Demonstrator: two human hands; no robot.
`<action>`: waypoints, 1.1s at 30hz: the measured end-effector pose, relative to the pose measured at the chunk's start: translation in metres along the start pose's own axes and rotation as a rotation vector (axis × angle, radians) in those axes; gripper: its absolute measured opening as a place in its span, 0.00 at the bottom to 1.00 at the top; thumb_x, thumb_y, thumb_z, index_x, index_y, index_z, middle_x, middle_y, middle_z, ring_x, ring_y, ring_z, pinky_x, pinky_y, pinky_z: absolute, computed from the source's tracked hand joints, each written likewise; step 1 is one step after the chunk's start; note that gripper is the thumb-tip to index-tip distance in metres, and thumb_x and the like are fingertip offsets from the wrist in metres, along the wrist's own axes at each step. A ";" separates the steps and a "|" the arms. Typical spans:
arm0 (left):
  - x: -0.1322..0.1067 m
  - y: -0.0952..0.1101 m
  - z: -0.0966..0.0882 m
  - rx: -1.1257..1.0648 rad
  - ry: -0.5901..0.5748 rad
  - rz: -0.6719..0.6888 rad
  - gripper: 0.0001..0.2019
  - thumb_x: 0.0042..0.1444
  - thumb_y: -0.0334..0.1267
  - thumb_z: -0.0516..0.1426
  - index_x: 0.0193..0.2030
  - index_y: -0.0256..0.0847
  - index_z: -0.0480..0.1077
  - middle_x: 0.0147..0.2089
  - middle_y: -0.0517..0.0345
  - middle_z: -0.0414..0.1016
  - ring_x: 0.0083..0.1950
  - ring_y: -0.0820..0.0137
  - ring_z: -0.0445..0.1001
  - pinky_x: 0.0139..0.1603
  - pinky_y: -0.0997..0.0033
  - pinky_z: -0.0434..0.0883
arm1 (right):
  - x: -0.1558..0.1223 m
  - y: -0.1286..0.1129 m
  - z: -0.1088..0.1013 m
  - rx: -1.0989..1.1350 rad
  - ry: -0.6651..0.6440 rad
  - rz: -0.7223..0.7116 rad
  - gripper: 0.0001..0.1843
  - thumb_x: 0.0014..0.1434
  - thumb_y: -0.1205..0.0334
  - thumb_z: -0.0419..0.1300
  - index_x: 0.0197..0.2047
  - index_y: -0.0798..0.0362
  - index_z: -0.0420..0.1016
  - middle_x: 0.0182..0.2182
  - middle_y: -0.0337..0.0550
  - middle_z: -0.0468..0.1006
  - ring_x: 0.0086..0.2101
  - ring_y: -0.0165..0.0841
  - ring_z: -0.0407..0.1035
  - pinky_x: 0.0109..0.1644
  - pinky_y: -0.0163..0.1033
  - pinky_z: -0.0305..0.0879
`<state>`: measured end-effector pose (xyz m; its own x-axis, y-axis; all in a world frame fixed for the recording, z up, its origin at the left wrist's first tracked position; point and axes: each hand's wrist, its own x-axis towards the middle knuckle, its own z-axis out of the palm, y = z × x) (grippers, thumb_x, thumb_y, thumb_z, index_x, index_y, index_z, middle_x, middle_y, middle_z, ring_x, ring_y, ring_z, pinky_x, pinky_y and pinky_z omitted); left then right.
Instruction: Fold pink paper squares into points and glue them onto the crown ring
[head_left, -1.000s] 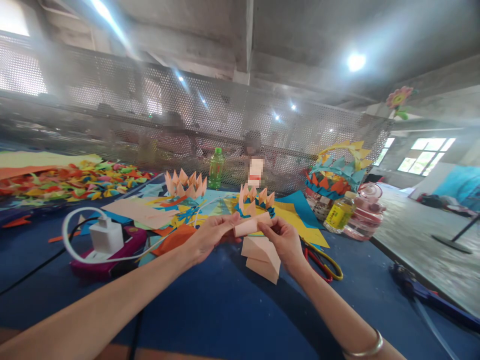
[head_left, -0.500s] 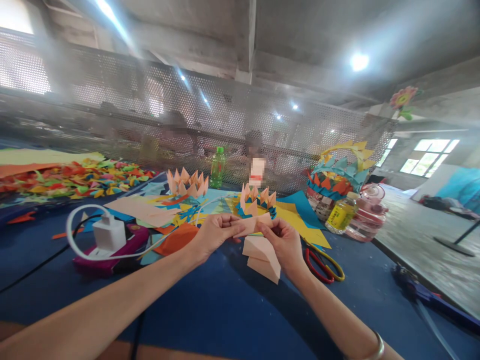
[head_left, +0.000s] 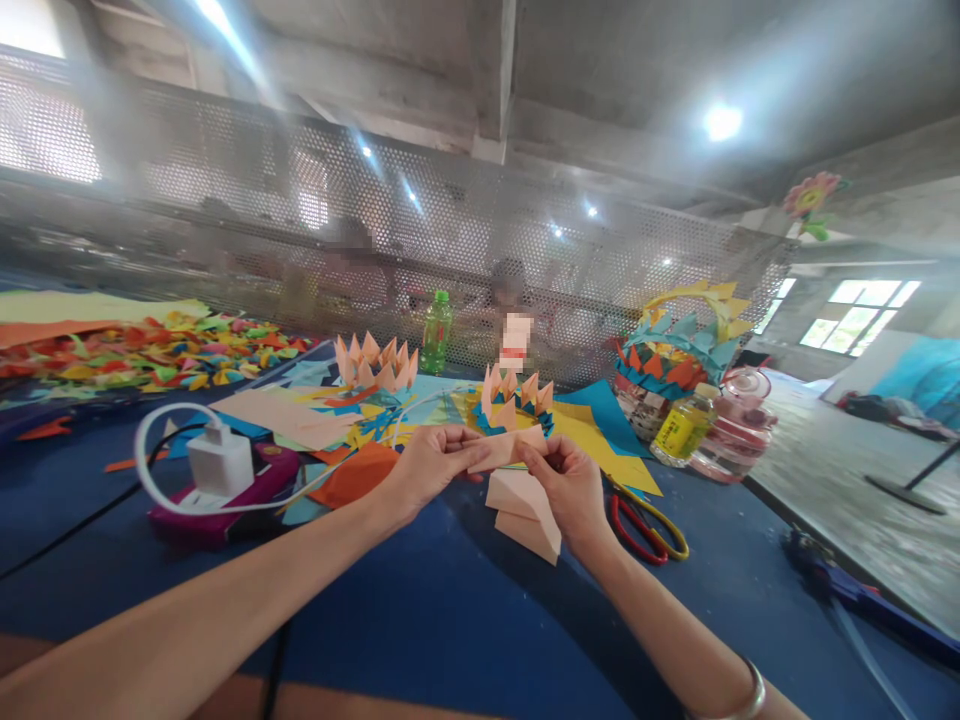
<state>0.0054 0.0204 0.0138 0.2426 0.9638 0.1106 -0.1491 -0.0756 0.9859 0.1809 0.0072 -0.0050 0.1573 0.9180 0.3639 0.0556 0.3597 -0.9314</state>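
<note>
I see left hand [head_left: 439, 468]: fingers grasping peach paper strip [head_left: 499, 452] | right hand [head_left: 566, 482]: fingers pinching its other end | strip: held above blue surface [head_left: 465, 610], near peach paper pieces [head_left: 525, 510]

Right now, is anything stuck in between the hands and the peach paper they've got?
Nothing visible is. The left hand and right hand both pinch the peach paper directly. The other peach pieces lie lower down on the table, not in between.
</note>
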 end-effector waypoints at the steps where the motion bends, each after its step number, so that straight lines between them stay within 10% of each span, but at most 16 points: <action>1: 0.000 0.000 0.000 0.007 0.006 0.003 0.04 0.46 0.35 0.66 0.28 0.39 0.77 0.28 0.60 0.77 0.28 0.71 0.73 0.33 0.71 0.72 | 0.000 0.000 0.000 -0.003 0.002 -0.002 0.19 0.44 0.49 0.69 0.23 0.52 0.66 0.20 0.33 0.68 0.22 0.27 0.60 0.27 0.34 0.57; 14: 0.002 -0.001 -0.002 0.066 0.017 0.038 0.07 0.43 0.38 0.67 0.27 0.38 0.76 0.25 0.60 0.77 0.26 0.72 0.74 0.32 0.72 0.73 | 0.002 0.000 0.000 0.060 -0.017 0.055 0.30 0.43 0.51 0.70 0.47 0.51 0.65 0.22 0.31 0.73 0.24 0.29 0.66 0.30 0.34 0.62; 20: 0.003 -0.001 -0.003 0.075 0.010 0.055 0.06 0.42 0.38 0.67 0.27 0.38 0.76 0.26 0.60 0.78 0.27 0.71 0.75 0.33 0.72 0.73 | 0.000 -0.003 0.003 0.072 -0.166 0.166 0.19 0.41 0.49 0.71 0.28 0.56 0.76 0.22 0.38 0.75 0.23 0.27 0.63 0.28 0.34 0.61; 33: 0.000 0.000 -0.002 0.079 -0.032 0.047 0.06 0.45 0.36 0.65 0.29 0.37 0.76 0.27 0.60 0.78 0.29 0.73 0.75 0.36 0.73 0.73 | -0.004 0.001 0.004 0.145 -0.194 0.259 0.16 0.39 0.54 0.73 0.28 0.56 0.80 0.23 0.39 0.76 0.23 0.26 0.62 0.29 0.33 0.59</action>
<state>0.0037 0.0204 0.0134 0.2674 0.9502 0.1600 -0.0850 -0.1421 0.9862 0.1764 0.0045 -0.0069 -0.0431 0.9915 0.1226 -0.1045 0.1176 -0.9875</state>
